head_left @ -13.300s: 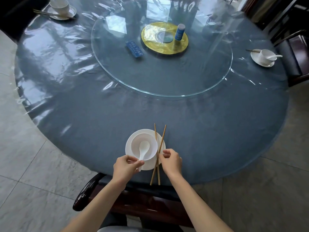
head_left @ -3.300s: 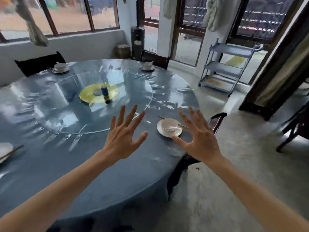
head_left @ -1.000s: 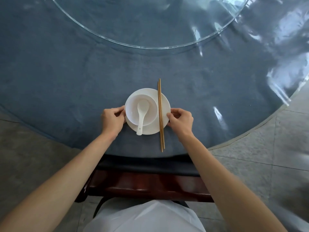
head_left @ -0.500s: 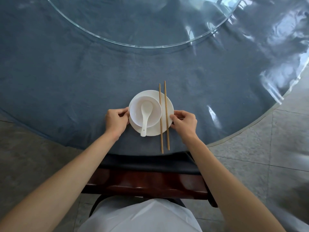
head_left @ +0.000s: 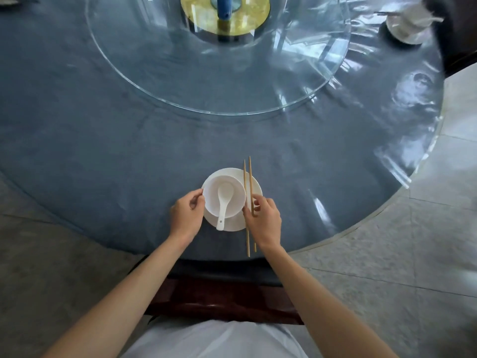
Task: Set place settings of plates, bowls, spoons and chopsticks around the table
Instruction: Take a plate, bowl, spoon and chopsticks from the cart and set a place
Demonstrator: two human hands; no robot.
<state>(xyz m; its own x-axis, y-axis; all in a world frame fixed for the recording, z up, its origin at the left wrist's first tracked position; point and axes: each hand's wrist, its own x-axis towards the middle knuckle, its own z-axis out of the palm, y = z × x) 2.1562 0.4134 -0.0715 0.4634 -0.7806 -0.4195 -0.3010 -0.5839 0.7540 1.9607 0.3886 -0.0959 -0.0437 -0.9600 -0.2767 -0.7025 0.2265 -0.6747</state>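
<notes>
A white plate (head_left: 255,188) lies near the table's front edge with a white bowl (head_left: 213,198) on it. A white spoon (head_left: 224,202) rests in the bowl, its handle pointing toward me over the rim. Two wooden chopsticks (head_left: 247,182) lie side by side across the plate's right part, ends reaching the table edge. My left hand (head_left: 186,215) pinches the bowl's left rim. My right hand (head_left: 264,220) has its fingers curled on the chopsticks at the plate's right side.
The round table (head_left: 103,156) has a blue cloth under clear plastic. A glass turntable (head_left: 206,81) carries a yellow disc (head_left: 247,16) and a blue bottle (head_left: 224,6). Another place setting (head_left: 407,24) sits far right. A dark wooden chair (head_left: 222,298) stands between me and the table.
My right hand has moved from the plate's rim onto the chopsticks. My left hand has shifted up to the bowl's rim. The view has tilted up, so the turntable's centre shows.
</notes>
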